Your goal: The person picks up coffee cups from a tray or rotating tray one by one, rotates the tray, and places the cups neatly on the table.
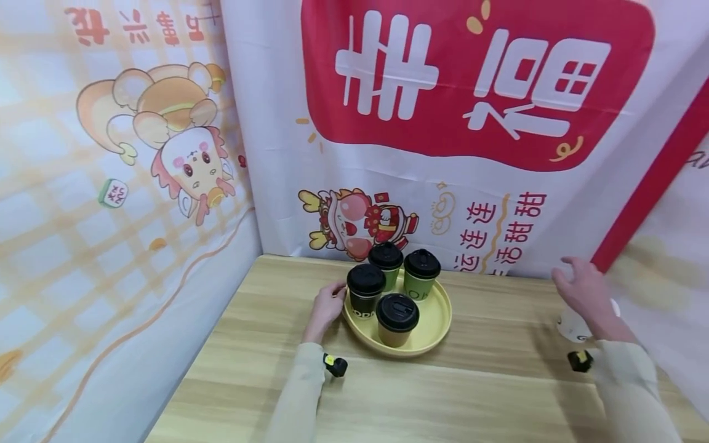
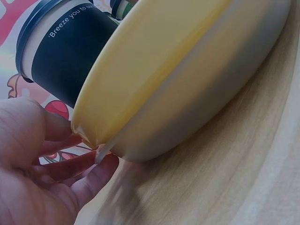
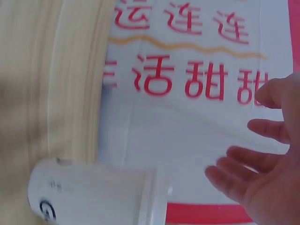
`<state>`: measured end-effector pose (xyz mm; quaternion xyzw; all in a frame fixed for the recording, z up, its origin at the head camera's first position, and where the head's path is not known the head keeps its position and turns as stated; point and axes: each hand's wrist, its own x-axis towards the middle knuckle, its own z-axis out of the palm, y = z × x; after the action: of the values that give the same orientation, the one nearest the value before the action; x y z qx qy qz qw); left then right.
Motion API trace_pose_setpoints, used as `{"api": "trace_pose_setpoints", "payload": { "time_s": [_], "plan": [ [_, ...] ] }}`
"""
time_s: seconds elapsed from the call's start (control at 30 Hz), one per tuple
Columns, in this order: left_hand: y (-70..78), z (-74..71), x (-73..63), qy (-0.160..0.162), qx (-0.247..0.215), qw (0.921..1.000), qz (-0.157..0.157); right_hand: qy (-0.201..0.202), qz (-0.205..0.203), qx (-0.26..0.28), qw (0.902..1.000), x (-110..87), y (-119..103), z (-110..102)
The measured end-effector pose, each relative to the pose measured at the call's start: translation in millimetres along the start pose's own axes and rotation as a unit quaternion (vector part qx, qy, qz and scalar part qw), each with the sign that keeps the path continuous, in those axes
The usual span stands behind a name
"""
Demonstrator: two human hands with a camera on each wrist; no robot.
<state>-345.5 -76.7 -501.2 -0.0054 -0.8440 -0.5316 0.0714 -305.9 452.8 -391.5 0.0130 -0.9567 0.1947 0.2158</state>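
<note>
A round yellow tray (image 1: 437,323) with a raised rim sits on the table, and several lidded paper cups stand on it. My left hand (image 1: 328,307) grips the tray's left rim; in the left wrist view its fingers (image 2: 96,176) curl under the edge. Closest to that hand is a black cup (image 1: 365,295) with white lettering. A brown cup (image 1: 394,332) stands at the front, with green cups (image 1: 419,283) behind. At the far right my right hand (image 1: 589,298), fingers spread and holding nothing, hovers above a white lidded cup (image 3: 93,197), partly hiding it in the head view.
The wooden table (image 1: 471,394) ends at the back against a printed cloth (image 1: 277,154) with red and white lettering. Another printed cloth (image 1: 127,258) walls the left side, and white cloth (image 1: 664,289) hangs close beyond the white cup on the right.
</note>
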Motion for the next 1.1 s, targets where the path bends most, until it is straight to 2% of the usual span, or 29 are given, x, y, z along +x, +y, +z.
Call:
{"api": "trace_pose_setpoints", "payload": {
  "time_s": [0.13,0.3,0.53,0.8,1.1],
  "plan": [
    [0.5,-5.6,-3.6,0.002,0.002,0.9999,0.010,-0.040,0.011,0.034,0.9986,2.9,-20.6,19.4],
    [0.4,-4.0,-2.8,-0.003,0.001,0.9999,0.012,-0.074,0.019,0.067,0.9948,1.0,-38.0,40.9],
    [0.9,-4.7,-3.0,-0.001,-0.003,1.0000,0.003,-0.129,0.025,0.088,0.9874,-5.2,-68.5,69.6],
    [1.6,-6.2,-2.9,-0.007,0.007,0.9999,0.011,-0.134,0.026,0.136,0.9813,-16.1,-88.2,105.8],
    [-0.2,-6.8,-4.2,-0.004,0.003,1.0000,0.008,-0.149,0.031,0.225,0.9623,-17.8,-95.5,128.1]
  ]
}}
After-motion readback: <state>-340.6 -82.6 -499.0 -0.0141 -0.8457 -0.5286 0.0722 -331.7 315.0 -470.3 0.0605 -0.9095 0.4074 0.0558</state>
